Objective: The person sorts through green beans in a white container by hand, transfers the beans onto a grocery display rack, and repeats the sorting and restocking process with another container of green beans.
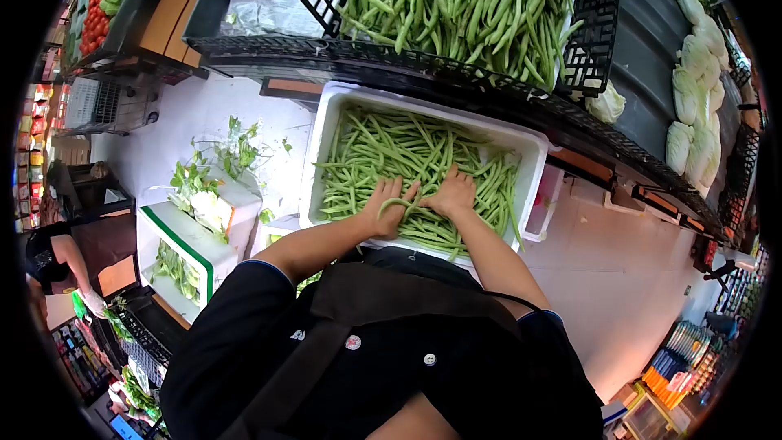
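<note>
A white foam box full of long green beans stands in front of me, below the display. My left hand rests among the beans in the lower middle of the box, fingers stretched forward and thumb apart. One curved bean lies across it near the thumb. Just right of it, my right hand presses on the beans with its fingers forward and its thumb toward the left hand. The fingertips of both hands are partly sunk among the beans.
Above the box, a black crate heaped with green beans sits on the display. Cabbages lie at right. Foam boxes with leafy greens stand at left. A person's arm reaches over greens at far left.
</note>
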Tool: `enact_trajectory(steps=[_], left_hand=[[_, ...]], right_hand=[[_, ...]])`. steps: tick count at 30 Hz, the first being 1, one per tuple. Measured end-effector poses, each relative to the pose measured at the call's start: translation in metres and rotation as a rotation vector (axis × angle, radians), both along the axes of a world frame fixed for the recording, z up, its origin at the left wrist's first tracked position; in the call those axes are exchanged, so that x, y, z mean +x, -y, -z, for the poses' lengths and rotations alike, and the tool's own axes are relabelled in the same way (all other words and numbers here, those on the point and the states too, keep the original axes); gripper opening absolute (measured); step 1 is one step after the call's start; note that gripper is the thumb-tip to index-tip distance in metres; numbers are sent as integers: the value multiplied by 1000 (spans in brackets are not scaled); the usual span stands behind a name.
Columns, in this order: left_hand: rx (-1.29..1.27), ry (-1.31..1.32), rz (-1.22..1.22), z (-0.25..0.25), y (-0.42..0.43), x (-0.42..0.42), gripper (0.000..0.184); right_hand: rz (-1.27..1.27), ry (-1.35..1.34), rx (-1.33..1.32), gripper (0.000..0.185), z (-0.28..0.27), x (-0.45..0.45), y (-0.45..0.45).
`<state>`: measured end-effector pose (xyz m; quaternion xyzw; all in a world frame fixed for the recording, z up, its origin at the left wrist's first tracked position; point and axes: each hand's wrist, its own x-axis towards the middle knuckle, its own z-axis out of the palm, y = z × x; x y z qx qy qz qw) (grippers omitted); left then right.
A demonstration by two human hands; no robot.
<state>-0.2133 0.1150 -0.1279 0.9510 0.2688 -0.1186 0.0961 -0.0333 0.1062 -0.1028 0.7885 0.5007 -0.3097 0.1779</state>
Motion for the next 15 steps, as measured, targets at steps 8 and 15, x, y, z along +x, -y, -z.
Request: enact_trajectory(steps=[8,15], left_hand=[[-317,-19,181,-32,-37,2,97],[-506,-41,57,-73,-60,-9,93]], right_hand=[[146,-197,2,74,-25,51,12],[339,-434,354,54,-31,98,63]])
